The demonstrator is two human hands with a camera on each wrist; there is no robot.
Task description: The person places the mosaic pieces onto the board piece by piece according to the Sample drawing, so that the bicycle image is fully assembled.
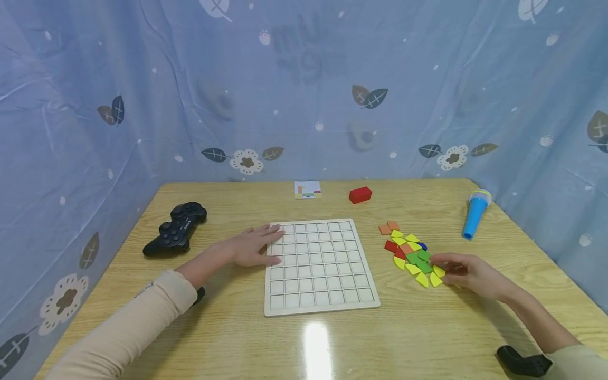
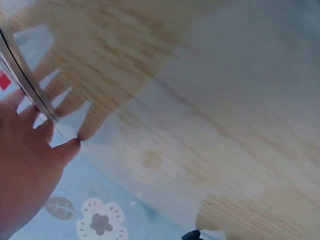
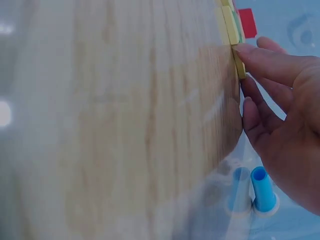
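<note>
A white board with a square grid of recesses [image 1: 311, 220] lies mid-table. My left hand [image 1: 250, 247] rests on its left edge, fingers spread over the rim; the left wrist view shows the same hand [image 2: 30, 155] with fingertips along the board's side. To the right of the board is a loose pile of small flat tiles: yellow quarter-circles [image 1: 422, 279], green tiles [image 1: 421, 263], red and orange squares [image 1: 384, 229], and a blue one [image 1: 423, 246]. My right hand [image 1: 475, 274] is at the pile's right end, its thumb touching a yellow tile [image 3: 240, 65] with the fingers loosely bent.
A black game controller [image 1: 177, 229] lies at the left. At the back are a small printed card [image 1: 307, 189] and a red block [image 1: 360, 195]. A blue toy microphone [image 1: 475, 214] lies at the far right. A patterned blue curtain [image 1: 313, 95] encloses the table.
</note>
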